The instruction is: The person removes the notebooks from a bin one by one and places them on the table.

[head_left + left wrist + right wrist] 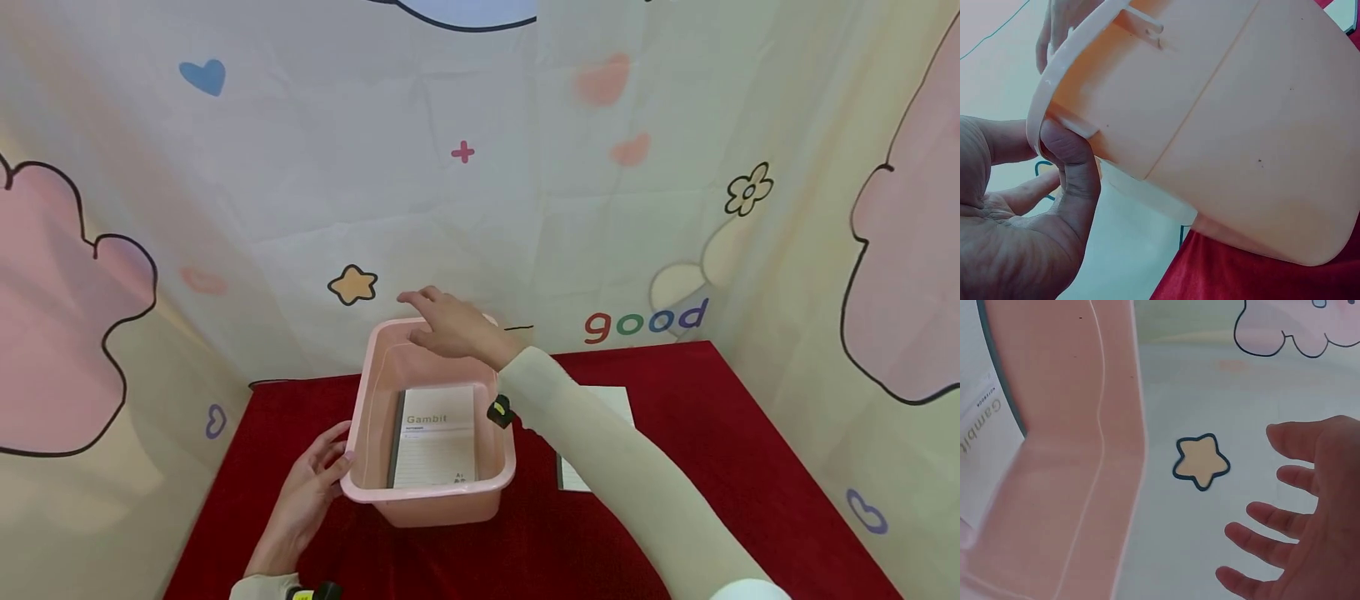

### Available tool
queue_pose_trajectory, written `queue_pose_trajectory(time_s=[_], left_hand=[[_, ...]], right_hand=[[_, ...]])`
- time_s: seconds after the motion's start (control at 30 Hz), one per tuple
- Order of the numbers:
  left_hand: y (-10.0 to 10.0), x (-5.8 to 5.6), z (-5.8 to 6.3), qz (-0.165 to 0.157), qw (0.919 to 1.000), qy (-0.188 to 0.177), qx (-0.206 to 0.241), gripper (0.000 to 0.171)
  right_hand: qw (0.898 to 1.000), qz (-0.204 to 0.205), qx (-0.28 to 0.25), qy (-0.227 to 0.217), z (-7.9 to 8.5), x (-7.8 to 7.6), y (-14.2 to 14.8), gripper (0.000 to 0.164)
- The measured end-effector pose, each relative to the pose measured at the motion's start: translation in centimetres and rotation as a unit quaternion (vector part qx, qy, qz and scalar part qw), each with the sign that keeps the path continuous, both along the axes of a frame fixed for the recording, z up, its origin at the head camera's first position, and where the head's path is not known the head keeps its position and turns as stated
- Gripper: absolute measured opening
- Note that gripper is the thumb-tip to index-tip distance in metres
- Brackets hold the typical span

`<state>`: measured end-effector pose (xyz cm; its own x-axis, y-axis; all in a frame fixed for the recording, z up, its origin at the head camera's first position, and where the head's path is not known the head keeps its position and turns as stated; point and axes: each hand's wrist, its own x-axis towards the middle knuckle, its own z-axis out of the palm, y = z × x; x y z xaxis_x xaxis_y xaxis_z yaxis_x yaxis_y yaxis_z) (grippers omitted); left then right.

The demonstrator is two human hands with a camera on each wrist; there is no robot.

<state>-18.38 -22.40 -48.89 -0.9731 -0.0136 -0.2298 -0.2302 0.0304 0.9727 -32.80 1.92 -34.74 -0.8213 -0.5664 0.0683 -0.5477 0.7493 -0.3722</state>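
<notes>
A pink plastic basin (438, 512) stands on the red cloth. Inside it lies a notebook (438, 442) with a pale cover, a dark spine and the word "Gambit". At the basin's left side, my left hand (303, 487) grips the rim; the left wrist view has the thumb and a finger (1067, 142) pinching it. My right hand (453, 327) hovers over the far rim with its fingers spread. In the right wrist view this hand (1300, 519) holds nothing and is apart from the basin wall (1119, 444).
To the right of the basin, a second notebook (611, 402) lies on the red cloth (675, 417), partly hidden under my right forearm. A pale curtain (337, 167) with printed hearts, a star and the word "good" rises behind and along both sides.
</notes>
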Motion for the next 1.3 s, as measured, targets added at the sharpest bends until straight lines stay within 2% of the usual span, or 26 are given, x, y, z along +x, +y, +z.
queue_pose_trajectory(time_s=[0.2, 0.37, 0.5, 0.63, 0.7, 0.73, 0.8, 0.87, 0.93, 0.97, 1.03, 1.1, 1.13, 1.2, 1.3], left_hand=[[-0.2, -0.3, -0.1, 0.003, 1.0000, -0.006, -0.003, 0.056], [-0.2, -0.5, 0.0, 0.005, 1.0000, 0.000, -0.007, 0.055], [0.0, -0.6, 0.1, 0.001, 1.0000, 0.004, -0.008, 0.054], [0.1, -0.7, 0.1, 0.002, 0.9999, 0.002, -0.011, 0.055], [0.1, -0.8, 0.0, 0.004, 0.9999, 0.003, -0.012, 0.055], [0.0, -0.8, 0.0, 0.005, 0.9999, 0.004, -0.013, 0.055], [0.0, -0.8, 0.0, 0.007, 0.9999, 0.007, -0.013, 0.056], [0.1, -0.8, 0.0, 0.006, 0.9999, 0.011, -0.011, 0.056], [0.2, -0.7, -0.1, 0.005, 0.9999, 0.012, -0.008, 0.056], [0.3, -0.7, -0.1, 0.004, 0.9999, 0.012, -0.007, 0.055], [0.4, -0.7, -0.1, 0.003, 0.9999, 0.010, -0.006, 0.055], [0.4, -0.7, 0.0, 0.004, 0.9999, 0.008, -0.006, 0.055], [0.5, -0.7, 0.0, 0.005, 0.9999, 0.008, -0.008, 0.054], [0.5, -0.7, 0.0, 0.007, 0.9999, 0.009, -0.011, 0.055], [0.4, -0.6, 0.0, 0.009, 0.9998, 0.009, -0.015, 0.055]], right_hand=[[0.997, -0.046, 0.038, -0.043, -1.3, -0.6, -2.3, 0.061], [0.993, -0.049, 0.040, -0.096, -2.7, -1.3, -3.4, 0.061], [0.986, -0.058, 0.019, -0.153, -4.3, -1.7, -3.4, 0.058], [0.974, -0.080, -0.029, -0.212, -6.2, -2.0, -3.3, 0.060], [0.960, -0.100, -0.066, -0.254, -6.8, -1.9, -3.3, 0.062], [0.950, -0.110, -0.089, -0.279, -7.2, -1.9, -3.3, 0.061], [0.926, -0.147, -0.132, -0.322, -7.8, -1.9, -3.2, 0.057], [0.890, -0.201, -0.187, -0.365, -8.4, -1.9, -3.2, 0.052], [0.865, -0.241, -0.216, -0.384, -9.2, -2.0, -3.1, 0.045], [0.858, -0.263, -0.218, -0.384, -9.5, -2.1, -3.1, 0.044], [0.868, -0.273, -0.189, -0.369, -10.2, -2.3, -3.0, 0.042], [0.888, -0.270, -0.147, -0.342, -10.7, -2.3, -2.9, 0.042], [0.893, -0.276, -0.134, -0.329, -10.8, -2.2, -2.9, 0.043], [0.913, -0.264, -0.094, -0.296, -10.9, -2.1, -2.9, 0.045], [0.919, -0.272, -0.087, -0.273, -10.5, -1.3, -3.0, 0.046]])
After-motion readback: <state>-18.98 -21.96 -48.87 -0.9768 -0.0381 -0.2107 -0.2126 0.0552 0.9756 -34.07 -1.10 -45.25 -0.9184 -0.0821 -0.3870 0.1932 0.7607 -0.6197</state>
